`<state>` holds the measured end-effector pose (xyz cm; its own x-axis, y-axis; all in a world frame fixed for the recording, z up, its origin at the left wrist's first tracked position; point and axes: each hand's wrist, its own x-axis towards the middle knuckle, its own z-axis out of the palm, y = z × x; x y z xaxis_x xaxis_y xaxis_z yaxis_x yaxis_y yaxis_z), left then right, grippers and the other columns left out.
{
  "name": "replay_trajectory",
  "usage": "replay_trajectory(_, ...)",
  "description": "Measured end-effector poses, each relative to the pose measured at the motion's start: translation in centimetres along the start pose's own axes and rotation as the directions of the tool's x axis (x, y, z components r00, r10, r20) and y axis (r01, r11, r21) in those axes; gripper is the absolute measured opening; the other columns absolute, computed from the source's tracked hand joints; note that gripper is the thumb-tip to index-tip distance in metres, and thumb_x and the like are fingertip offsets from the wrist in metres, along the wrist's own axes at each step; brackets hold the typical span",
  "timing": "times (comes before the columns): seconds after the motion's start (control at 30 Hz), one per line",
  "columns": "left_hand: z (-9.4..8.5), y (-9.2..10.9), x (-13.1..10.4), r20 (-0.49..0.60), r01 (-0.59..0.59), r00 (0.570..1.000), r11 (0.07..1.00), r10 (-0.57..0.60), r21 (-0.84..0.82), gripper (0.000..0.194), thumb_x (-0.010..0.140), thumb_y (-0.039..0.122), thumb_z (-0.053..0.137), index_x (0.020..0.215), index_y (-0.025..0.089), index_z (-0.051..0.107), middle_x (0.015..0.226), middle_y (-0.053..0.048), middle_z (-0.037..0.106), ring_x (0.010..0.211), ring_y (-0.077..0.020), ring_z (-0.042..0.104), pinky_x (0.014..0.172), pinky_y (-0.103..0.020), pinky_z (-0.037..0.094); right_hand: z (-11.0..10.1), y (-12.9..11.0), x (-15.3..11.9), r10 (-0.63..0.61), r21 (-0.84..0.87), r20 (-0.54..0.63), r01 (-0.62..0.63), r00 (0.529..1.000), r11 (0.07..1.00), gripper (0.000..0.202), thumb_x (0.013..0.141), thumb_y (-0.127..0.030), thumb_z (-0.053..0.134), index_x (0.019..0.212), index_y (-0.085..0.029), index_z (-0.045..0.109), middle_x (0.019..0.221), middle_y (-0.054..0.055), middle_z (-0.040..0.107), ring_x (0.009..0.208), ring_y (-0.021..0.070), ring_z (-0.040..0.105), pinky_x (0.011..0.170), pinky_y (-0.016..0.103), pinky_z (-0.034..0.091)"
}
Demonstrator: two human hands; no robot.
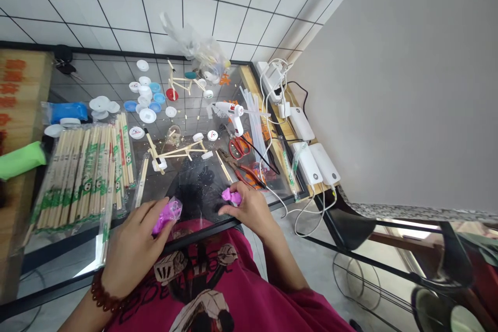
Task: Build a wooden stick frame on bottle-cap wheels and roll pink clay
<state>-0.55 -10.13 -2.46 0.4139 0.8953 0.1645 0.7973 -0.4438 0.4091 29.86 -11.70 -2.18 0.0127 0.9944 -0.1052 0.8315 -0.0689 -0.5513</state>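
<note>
The left hand (pixel 140 233), with a dark red beaded bracelet (pixel 107 293) at its wrist, was curled around a bright purple, soft-looking lump (pixel 168 216) in clear plastic wrapping. The right hand (pixel 251 210) held a smaller purple lump (pixel 232 196) in a narrow pinch between thumb and fingers. Both lumps were at the near edge of the black-framed, glass-topped bench (pixel 210 230), well apart from each other.

Beyond the right hand lay pliers with reddish handles (pixel 232 162), red-handled scissors (pixel 239 147) and a white glue gun (pixel 233 114) with a translucent stick projecting from its back. More translucent glue sticks (pixel 254 122) lay just to the right of it.

Beyond the gap between the hands stood a pale wooden-stick frame (pixel 181 152) with white round caps at its ends. Farther back was a second pale stick assembly (pixel 181 81), near a loose group of white and blue plastic caps (pixel 146 98). On the left, many paper-wrapped wooden chopsticks with green print (pixel 83 176) lay side by side, with a bright blue packet (pixel 69 112) behind them and a lime-green packet (pixel 23 161) to their left.
</note>
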Motion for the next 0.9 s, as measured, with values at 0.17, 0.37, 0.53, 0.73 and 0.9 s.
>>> replay_trajectory(0.17, -0.4, 1.6, 0.8, -0.091, -0.019, 0.996, 0.988, 0.005, -0.151, 0.034, 0.1, 0.035, 0.06, 0.13, 0.02, 0.066, 0.12, -0.008, 0.073, 0.107, -0.022, 0.073, 0.098, -0.031, 0.056, -0.5, -0.8, -0.2, 0.099, 0.004, -0.072, -0.099, 0.992, 0.995, 0.046, 0.082, -0.066, 0.079, 0.089, -0.022, 0.066, 0.074, 0.001, 0.073, 0.064, 0.0195, 0.068, 0.06, 0.026, 0.039)
replay_trajectory(0.37, -0.6, 2.7, 1.3, -0.113, -0.021, 0.993, 0.95, -0.015, -0.312, 0.033, 0.096, 0.036, 0.068, 0.127, 0.024, 0.07, 0.118, -0.005, 0.076, 0.104, -0.02, 0.076, 0.096, -0.029, 0.059, -1.1, -1.3, -0.1, 0.125, 0.02, 0.007, -0.125, 0.992, 0.992, 0.051, 0.07, -0.067, 0.087, 0.085, -0.024, 0.065, 0.066, -0.003, 0.068, 0.06, 0.018, 0.063, 0.057, 0.025, 0.034)
replay_trajectory(0.53, -0.1, 3.0, 1.0, -0.072, -0.01, 0.997, 0.929, -0.018, -0.369, 0.031, 0.094, 0.034, 0.069, 0.124, 0.026, 0.073, 0.117, -0.005, 0.078, 0.103, -0.0201, 0.077, 0.094, -0.031, 0.062, -1.3, -1.8, -0.5, 0.015, 0.083, 0.013, -0.016, 1.0, 0.996, 0.042, 0.094, -0.056, 0.068, 0.072, -0.021, 0.063, 0.064, -0.001, 0.065, 0.058, 0.0136, 0.058, 0.058, 0.025, 0.035)
replay_trajectory(0.73, 0.2, 3.1, 0.9, -0.061, -0.017, 0.998, 0.915, -0.009, -0.403, 0.032, 0.093, 0.033, 0.07, 0.124, 0.027, 0.073, 0.117, -0.005, 0.078, 0.104, -0.0207, 0.077, 0.095, -0.032, 0.062, -1.3, -2.0, -0.3, -0.051, 0.075, 0.072, 0.045, 0.996, 0.996, 0.022, 0.087, -0.024, 0.079, 0.108, -0.024, 0.073, 0.095, 0.004, 0.078, 0.083, 0.0209, 0.073, 0.073, 0.028, 0.049)
replay_trajectory(0.9, 0.2, 3.0, 1.0, -0.063, -0.027, 0.998, 0.921, 0.002, -0.389, 0.031, 0.093, 0.032, 0.07, 0.123, 0.027, 0.074, 0.116, -0.005, 0.079, 0.104, -0.0198, 0.077, 0.095, -0.031, 0.062, -1.4, -2.0, -0.1, -0.218, 0.264, 0.018, 0.206, 0.976, 0.942, 0.026, 0.088, -0.007, 0.068, 0.108, -0.024, 0.071, 0.109, 0.006, 0.074, 0.098, 0.0196, 0.072, 0.087, 0.031, 0.055)
